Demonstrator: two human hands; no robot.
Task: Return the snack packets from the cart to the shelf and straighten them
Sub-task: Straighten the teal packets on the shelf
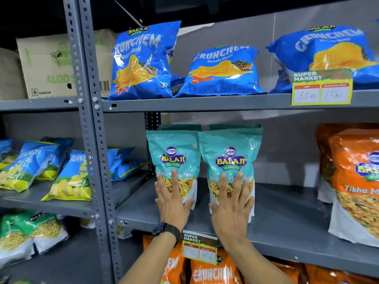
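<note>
Setting: grey metal shelf (287, 212) in a shop aisle, grey wall behind.
Hidden: two more teal packets stand behind the front pair, only their tops showing; orange Tikha packets (356, 181) are cut off at the right edge.
Hard to read: lower price tag (200, 247) figures are blurred.
Left hand (171, 198): fingers spread, flat against the left Khatta Mitha Mix packet (174, 158), covering its lower front.
Right hand (232, 210): fingers spread, pressed flat on the right Khatta Mitha Mix packet (230, 156).
Packets: upright, side by side, touching, on the middle shelf.
</note>
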